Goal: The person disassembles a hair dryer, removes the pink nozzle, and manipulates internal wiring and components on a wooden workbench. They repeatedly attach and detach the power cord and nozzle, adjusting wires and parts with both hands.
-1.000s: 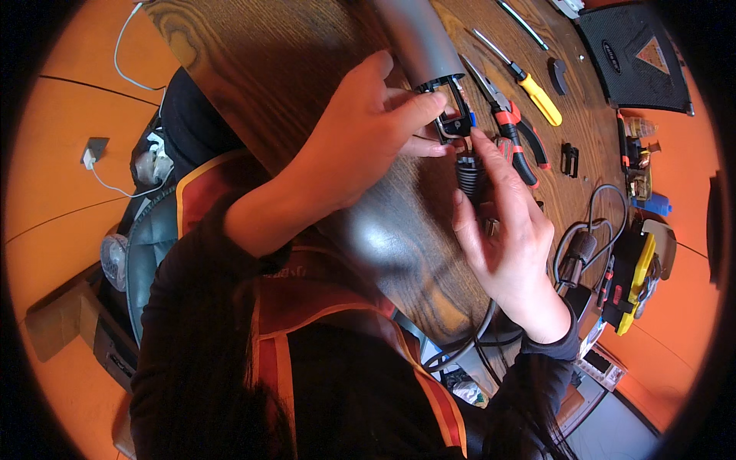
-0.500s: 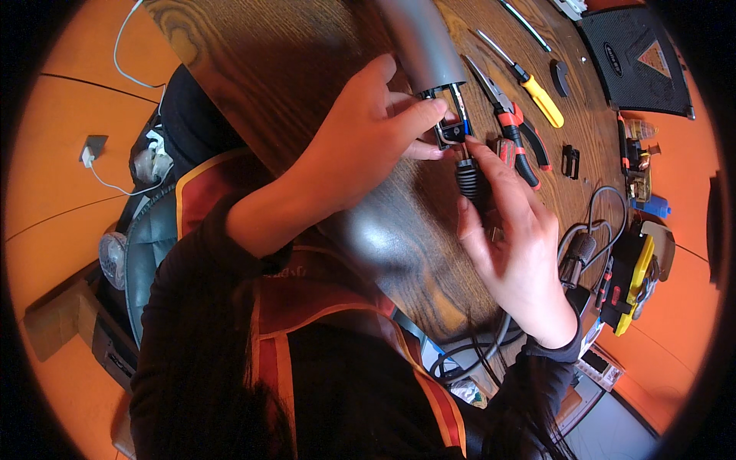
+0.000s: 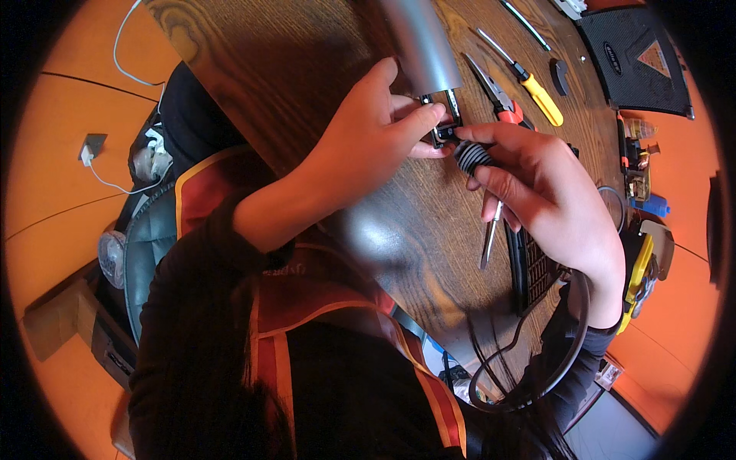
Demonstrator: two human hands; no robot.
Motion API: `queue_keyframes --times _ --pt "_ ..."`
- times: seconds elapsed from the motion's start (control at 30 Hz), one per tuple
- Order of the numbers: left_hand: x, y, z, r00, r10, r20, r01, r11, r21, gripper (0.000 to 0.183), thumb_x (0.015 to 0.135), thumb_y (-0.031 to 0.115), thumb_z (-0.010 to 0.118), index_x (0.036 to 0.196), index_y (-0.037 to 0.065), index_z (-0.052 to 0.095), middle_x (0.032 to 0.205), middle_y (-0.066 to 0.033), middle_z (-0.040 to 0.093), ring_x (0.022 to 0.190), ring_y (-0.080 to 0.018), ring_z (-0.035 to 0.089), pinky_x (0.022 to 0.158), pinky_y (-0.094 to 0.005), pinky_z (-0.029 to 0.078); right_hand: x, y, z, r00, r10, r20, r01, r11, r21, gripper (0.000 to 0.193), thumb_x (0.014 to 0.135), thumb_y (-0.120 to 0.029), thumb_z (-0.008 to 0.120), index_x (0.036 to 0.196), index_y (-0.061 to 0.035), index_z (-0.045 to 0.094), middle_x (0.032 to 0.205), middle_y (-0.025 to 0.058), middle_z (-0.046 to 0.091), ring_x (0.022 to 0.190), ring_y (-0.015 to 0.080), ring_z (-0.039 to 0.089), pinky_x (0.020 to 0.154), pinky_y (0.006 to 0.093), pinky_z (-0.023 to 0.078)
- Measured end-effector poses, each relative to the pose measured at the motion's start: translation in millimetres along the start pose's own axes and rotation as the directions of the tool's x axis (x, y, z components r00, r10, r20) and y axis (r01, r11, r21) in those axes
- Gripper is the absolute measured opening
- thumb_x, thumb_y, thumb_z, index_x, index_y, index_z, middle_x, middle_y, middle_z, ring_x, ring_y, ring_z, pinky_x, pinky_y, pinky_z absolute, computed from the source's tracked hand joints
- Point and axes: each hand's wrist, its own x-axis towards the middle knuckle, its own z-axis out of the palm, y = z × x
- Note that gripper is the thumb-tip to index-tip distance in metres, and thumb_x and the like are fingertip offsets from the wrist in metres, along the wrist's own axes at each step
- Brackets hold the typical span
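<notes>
A grey tubular housing (image 3: 422, 42) slants down from the top edge, and its inner frame (image 3: 443, 132) with wires shows at the lower end. My left hand (image 3: 372, 126) pinches that frame just below the tube's rim, thumb on one side and fingers on the other. Close beside it, my right hand (image 3: 556, 172) is closed around a black ribbed cord sleeve (image 3: 473, 157), its index fingertip touching the frame. A grey cord (image 3: 571, 360) loops below the right wrist. From under the right fingers sticks a flat metal shaft (image 3: 488, 244); whether the hand holds it I cannot tell.
Pliers with red and black handles (image 3: 494, 88) and a yellow-handled screwdriver (image 3: 540, 100) lie right of the housing. Beyond them are a small curved black part (image 3: 560, 77) and a black mesh panel (image 3: 636, 61). A dark gridded object (image 3: 537, 264) lies below the right hand.
My right hand has turned and closed around the ribbed sleeve, tilting it toward the right. The cord has swung up beside the wrist, and the metal shaft has come into view. The left hand stays nearly still.
</notes>
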Motion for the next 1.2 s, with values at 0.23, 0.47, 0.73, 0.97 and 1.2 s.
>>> queue_keyframes --times 0.23,0.47,0.73,0.97,1.2 --pt "0 -2 -1 1.000 0.018 -0.011 -0.019 1.000 -0.013 0.036 0.091 0.011 0.053 0.123 0.001 0.040 0.101 -0.0110 0.059 0.092 -0.0184 0.061 0.074 -0.0311 0.057 4 5 4 0.999 -0.032 -0.011 0.033 0.973 0.227 0.031 0.089 0.001 0.051 0.120 0.0054 0.050 0.085 0.0076 0.061 0.063 0.0080 0.058 0.047 0.0175 0.040" --pt "-2 1 -4 1.000 -0.003 0.024 0.003 1.000 0.008 0.038 0.089 0.009 0.054 0.124 0.001 0.039 0.102 -0.0113 0.058 0.092 -0.0187 0.061 0.075 -0.0305 0.057 4 9 10 0.998 -0.046 -0.044 0.058 0.941 0.332 0.030 0.089 0.001 0.052 0.119 0.0065 0.050 0.087 0.0086 0.062 0.062 0.0082 0.058 0.046 0.0164 0.039" --pt "-2 -1 -12 0.988 -0.021 0.154 0.017 0.999 0.029 0.050 0.086 -0.002 0.051 0.131 -0.001 0.030 0.109 -0.0166 0.058 0.099 -0.0241 0.060 0.084 -0.0349 0.054 6 16 8 0.998 -0.070 -0.011 0.069 0.932 0.355 0.030 0.090 0.001 0.050 0.119 0.0061 0.050 0.088 0.0080 0.062 0.063 0.0081 0.058 0.046 0.0161 0.039" --pt "-5 -2 -9 0.995 0.009 0.096 -0.012 0.999 0.030 0.046 0.087 0.001 0.050 0.130 -0.001 0.033 0.109 -0.0154 0.058 0.099 -0.0219 0.060 0.084 -0.0332 0.054 5 18 11 0.997 -0.079 0.000 0.074 0.934 0.349 0.033 0.090 0.001 0.049 0.122 -0.0005 0.042 0.089 0.0077 0.062 0.065 0.0080 0.058 0.048 0.0151 0.037" --pt "-5 1 -9 1.000 0.004 -0.002 -0.004 0.999 0.052 0.029 0.090 0.007 0.049 0.118 0.000 0.045 0.101 -0.0118 0.061 0.093 -0.0177 0.063 0.078 -0.0293 0.055 8 15 16 0.994 -0.109 -0.006 0.104 0.928 0.357 0.036 0.090 0.002 0.049 0.122 -0.0058 0.035 0.089 0.0082 0.062 0.070 0.0091 0.059 0.053 0.0160 0.039"
